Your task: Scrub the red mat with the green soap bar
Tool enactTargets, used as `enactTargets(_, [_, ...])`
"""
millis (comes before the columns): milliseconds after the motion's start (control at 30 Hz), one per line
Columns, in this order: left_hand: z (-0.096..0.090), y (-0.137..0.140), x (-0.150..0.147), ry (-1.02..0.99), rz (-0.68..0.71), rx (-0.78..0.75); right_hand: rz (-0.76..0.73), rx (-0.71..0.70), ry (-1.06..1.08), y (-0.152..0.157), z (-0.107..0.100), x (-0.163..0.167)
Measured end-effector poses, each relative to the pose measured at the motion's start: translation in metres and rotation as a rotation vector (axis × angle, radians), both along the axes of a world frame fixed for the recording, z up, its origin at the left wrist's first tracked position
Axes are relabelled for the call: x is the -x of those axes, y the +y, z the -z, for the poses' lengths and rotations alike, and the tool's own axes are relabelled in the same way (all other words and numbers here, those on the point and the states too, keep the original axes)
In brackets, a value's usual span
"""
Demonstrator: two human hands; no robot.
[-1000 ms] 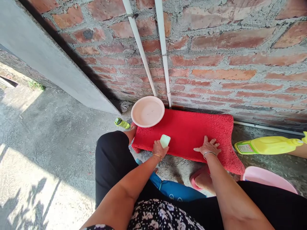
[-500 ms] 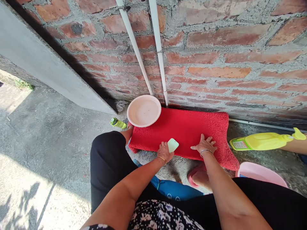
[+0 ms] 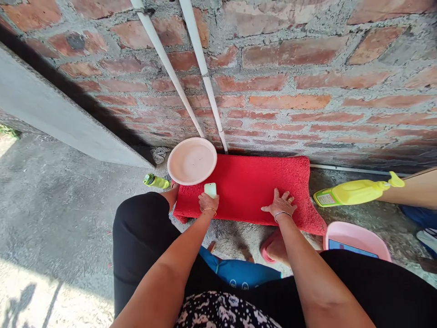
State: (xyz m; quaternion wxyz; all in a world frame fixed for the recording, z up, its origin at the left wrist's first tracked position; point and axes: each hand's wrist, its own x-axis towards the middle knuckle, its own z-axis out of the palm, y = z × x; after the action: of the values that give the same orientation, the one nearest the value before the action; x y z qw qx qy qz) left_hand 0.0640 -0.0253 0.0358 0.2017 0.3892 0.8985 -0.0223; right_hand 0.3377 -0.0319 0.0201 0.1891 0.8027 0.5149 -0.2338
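Observation:
A red cloth (image 3: 246, 182), smooth in the middle and shaggy at its right end, lies over a low bench-like form against the wall. My left hand (image 3: 207, 202) is closed around the near end of a pale green flat scraper (image 3: 210, 189), which rests on the left part of the cloth. Further right, my right hand (image 3: 281, 205) lies flat on the cloth, fingers spread and nothing in it. A pale pink basin (image 3: 192, 162) sits on the cloth's back left corner, just beyond the scraper.
On the right are a yellow pump bottle (image 3: 351, 193) and a pink tub (image 3: 357, 232) with a blue-faced object inside. A green bottle (image 3: 156, 181) lies at the left. The brick wall (image 3: 273, 82) carries white pipes (image 3: 205, 77). Another person's foot (image 3: 427, 238) shows at far right.
My left hand has slid the scraper left and away from me, towards the basin. My right hand stays spread on the cloth. The whole view has shifted a little.

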Motion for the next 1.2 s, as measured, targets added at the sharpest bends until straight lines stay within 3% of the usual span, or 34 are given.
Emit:
enactTargets(67, [0.001,-0.006,-0.031,-0.011,0.108,-0.006,0.009,-0.001,-0.006,0.001,0.0,0.0])
enactTargets(200, [-0.004,-0.025,-0.099,-0.178,0.475,0.039,0.015,0.0,-0.005,0.002,0.001,0.0])
enactTargets(300, [-0.009,-0.027,-0.122,-0.303,0.598,0.067,0.014,0.006,-0.003,0.003,0.001,0.0])
enactTargets(400, [-0.011,-0.012,-0.106,-0.289,0.484,0.037,0.011,0.0,0.001,0.003,0.002,0.0])
enactTargets(600, [-0.011,0.025,-0.016,-0.075,0.089,-0.006,0.007,-0.004,0.0,0.003,0.005,0.001])
enactTargets(700, [-0.008,0.029,0.0,-0.033,-0.02,0.02,0.006,-0.006,-0.006,0.003,0.005,0.001])
enactTargets(800, [-0.006,0.021,-0.025,-0.008,0.05,0.01,0.005,-0.002,-0.008,0.003,0.003,0.001])
enactTargets(967, [-0.008,-0.013,-0.107,-0.213,0.516,0.015,0.009,-0.003,-0.004,0.002,0.002,0.0])
enactTargets(1033, [-0.01,-0.021,-0.125,-0.306,0.601,0.026,0.008,-0.011,0.002,0.002,0.002,0.0])
enactTargets(1100, [-0.011,-0.018,-0.124,-0.335,0.577,0.013,0.006,-0.013,0.001,0.002,0.001,0.0])
enactTargets(1200, [-0.011,0.004,-0.091,-0.26,0.402,-0.017,0.005,-0.008,-0.003,0.002,0.0,0.001])
